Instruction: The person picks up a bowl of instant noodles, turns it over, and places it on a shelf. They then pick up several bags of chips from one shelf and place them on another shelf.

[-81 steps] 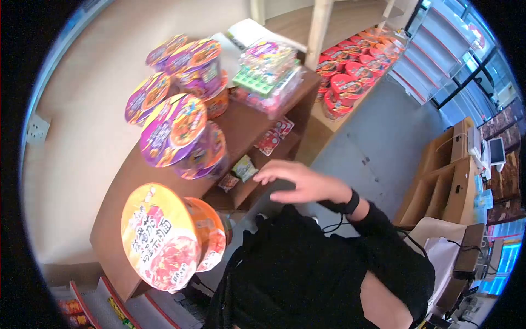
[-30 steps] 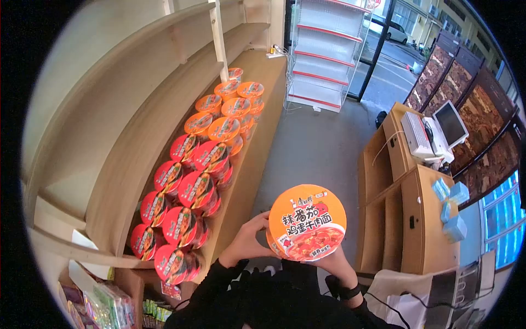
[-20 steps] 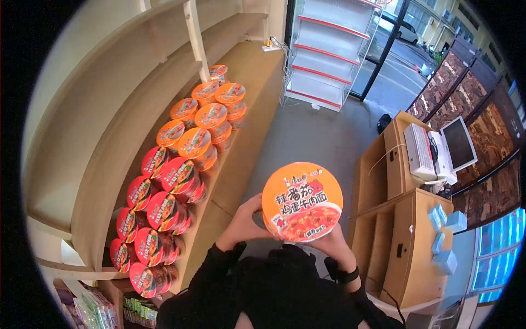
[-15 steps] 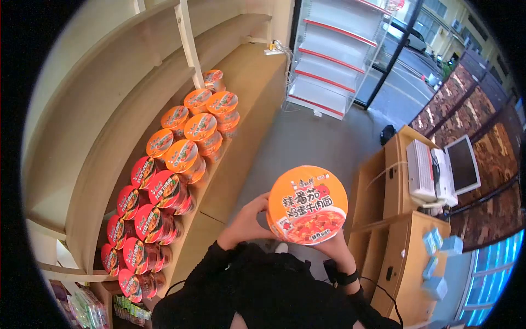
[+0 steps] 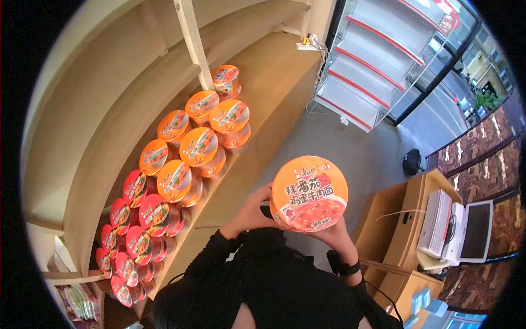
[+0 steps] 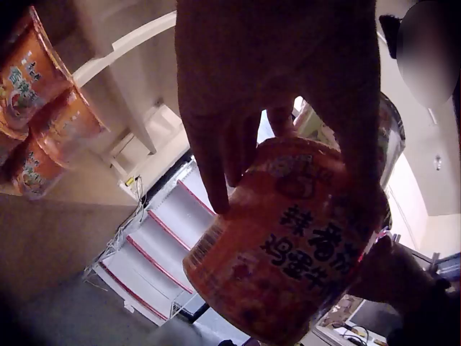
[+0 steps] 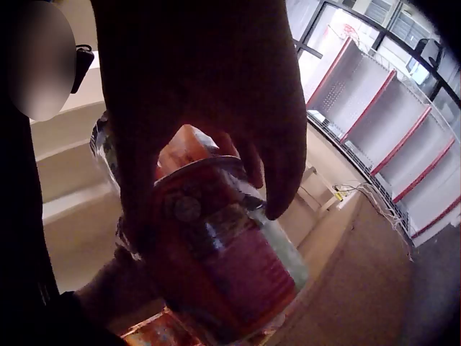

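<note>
Both hands hold an orange-lidded noodle cup (image 5: 310,193) in front of the body. The left hand (image 5: 253,210) grips its left side, thumb and fingers around it. The right hand (image 5: 335,237) holds it from below on the right, much of it hidden by the cup. In the left wrist view the cup's orange side (image 6: 281,245) shows between the left hand's (image 6: 277,79) spread fingers. In the right wrist view the right hand (image 7: 205,86) curls round the cup's (image 7: 223,252) wall.
Stacked orange cups (image 5: 199,147) and red cups (image 5: 154,214) stand on a wooden shelf (image 5: 268,71) at the left. A white rack (image 5: 372,60) with red edges stands ahead. Wooden cabinets (image 5: 383,219) with a keyboard (image 5: 436,222) and screen (image 5: 476,230) are at right.
The orange cup is now in both hands, while 2.7 s ago a hand hovered near a brown table with purple cups. The view has turned to the long shelf and come closer to its orange cups.
</note>
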A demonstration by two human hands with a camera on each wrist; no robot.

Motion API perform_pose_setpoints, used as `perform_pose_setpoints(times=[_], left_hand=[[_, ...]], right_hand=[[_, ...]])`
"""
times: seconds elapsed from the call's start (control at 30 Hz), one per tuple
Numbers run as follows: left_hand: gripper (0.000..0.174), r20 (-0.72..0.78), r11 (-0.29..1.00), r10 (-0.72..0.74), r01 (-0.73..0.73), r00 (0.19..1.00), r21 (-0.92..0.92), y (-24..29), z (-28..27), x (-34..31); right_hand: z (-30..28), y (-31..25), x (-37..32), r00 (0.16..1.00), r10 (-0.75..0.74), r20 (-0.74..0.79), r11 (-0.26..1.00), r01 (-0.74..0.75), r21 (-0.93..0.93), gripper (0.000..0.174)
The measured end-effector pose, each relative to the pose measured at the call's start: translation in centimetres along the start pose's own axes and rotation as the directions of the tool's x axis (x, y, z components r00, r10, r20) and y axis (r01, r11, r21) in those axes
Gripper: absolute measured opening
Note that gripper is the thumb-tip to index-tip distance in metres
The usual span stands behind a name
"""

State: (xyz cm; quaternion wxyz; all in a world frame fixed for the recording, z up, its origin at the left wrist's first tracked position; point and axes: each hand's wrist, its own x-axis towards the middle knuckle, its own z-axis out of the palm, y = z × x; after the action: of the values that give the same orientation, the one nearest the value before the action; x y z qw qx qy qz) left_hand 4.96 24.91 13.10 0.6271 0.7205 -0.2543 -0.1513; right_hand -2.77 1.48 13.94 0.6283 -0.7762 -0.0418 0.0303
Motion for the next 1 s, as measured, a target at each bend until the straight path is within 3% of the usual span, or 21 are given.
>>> perform_pose_setpoints(times=[0.03, 0.1, 0.3, 0.33, 0.37, 0.5, 0.53, 0.57, 0.6, 0.7, 0.73, 0.83, 0.87, 0.9, 0.97, 1.0], left_hand=[[0.063, -0.005, 1.0, 0.01, -0.01, 1.0, -0.012, -0.3, -0.7, 1.6], [0.059, -0.01, 0.998, 0.025, -0.025, 1.0, 0.064, -0.6, -2.6, 4.9], [0.055, -0.088, 0.993, 0.104, -0.099, 0.991, 0.059, -2.5, -7.7, 13.0], [0.055, -0.083, 0.993, 0.108, -0.104, 0.991, 0.048, -2.2, -8.2, 14.1], [0.054, -0.134, 0.99, 0.134, -0.128, 0.982, 0.052, -1.9, -8.8, 14.8], [0.054, -0.256, 0.99, 0.143, -0.136, 0.956, 0.046, -2.1, -10.5, 15.8], [0.054, -0.259, 0.991, 0.134, -0.126, 0.956, 0.048, -2.7, -10.9, 15.8], [0.056, -0.292, 0.986, 0.13, -0.092, 0.948, 0.139, -3.6, -11.3, 15.8], [0.058, -0.326, 0.973, 0.127, -0.053, 0.937, 0.227, -4.4, -11.5, 15.7], [0.066, -0.461, 0.968, 0.051, 0.069, 0.886, 0.24, -5.5, -11.7, 14.9], [0.07, -0.53, 0.938, 0.13, 0.069, 0.838, 0.339, -5.4, -11.5, 14.8], [0.064, -0.62, 0.923, 0.166, 0.1, 0.767, 0.371, -4.9, -11.1, 15.5], [0.071, -0.617, 0.921, 0.169, 0.099, 0.768, 0.376, -4.2, -10.9, 15.9], [0.071, -0.622, 0.917, 0.162, 0.116, 0.766, 0.382, -4.3, -10.7, 16.2], [0.077, -0.698, 0.982, 0.071, 0.073, 0.712, 0.174, -4.6, -10.3, 17.3], [0.053, -0.782, 0.996, 0.065, 0.001, 0.62, 0.084, -3.9, -9.8, 18.6]], right_hand=[[-0.6, -0.1, 2.0, 0.999, -0.04, 0.002, 0.997, 0.04, -0.07, 0.068], [-1.3, 0.1, 5.8, 1.0, -0.02, 0.003, 0.999, 0.02, -0.05, 0.069], [-3.0, -1.9, 16.7, 0.998, -0.027, 0.05, 0.996, 0.031, -0.082, 0.06], [-3.3, -2.2, 18.2, 0.994, -0.087, 0.068, 0.985, 0.096, -0.141, 0.058], [-3.4, -2.4, 19.3, 0.987, -0.137, 0.089, 0.969, 0.152, -0.193, 0.055], [-3.5, -3.7, 23.6, 0.981, -0.038, 0.19, 0.988, 0.065, -0.141, 0.056], [-3.2, -4.2, 24.9, 0.968, -0.093, 0.232, 0.987, 0.12, -0.104, 0.055], [-3.0, -4.1, 26.1, 0.967, -0.09, 0.239, 0.988, 0.117, -0.1, 0.055], [-2.9, -3.8, 27.2, 0.946, -0.127, 0.298, 0.978, 0.169, -0.122, 0.055], [-2.9, -2.7, 31.1, 0.885, -0.165, 0.435, 0.951, 0.26, -0.168, 0.062], [-2.9, -2.6, 32.4, 0.846, -0.184, 0.5, 0.942, 0.297, -0.157, 0.069], [-3.0, -3.2, 36.6, 0.745, -0.218, 0.63, 0.924, 0.365, -0.111, 0.082], [-3.0, -3.7, 37.7, 0.684, -0.227, 0.693, 0.912, 0.4, -0.096, 0.087], [-3.0, -4.1, 38.6, 0.676, -0.233, 0.699, 0.914, 0.397, -0.08, 0.087], [-3.5, -4.8, 40.4, 0.649, -0.345, 0.678, 0.827, 0.552, -0.109, 0.081], [-3.9, -4.1, 41.7, 0.615, -0.324, 0.719, 0.813, 0.57, -0.121, 0.083]])
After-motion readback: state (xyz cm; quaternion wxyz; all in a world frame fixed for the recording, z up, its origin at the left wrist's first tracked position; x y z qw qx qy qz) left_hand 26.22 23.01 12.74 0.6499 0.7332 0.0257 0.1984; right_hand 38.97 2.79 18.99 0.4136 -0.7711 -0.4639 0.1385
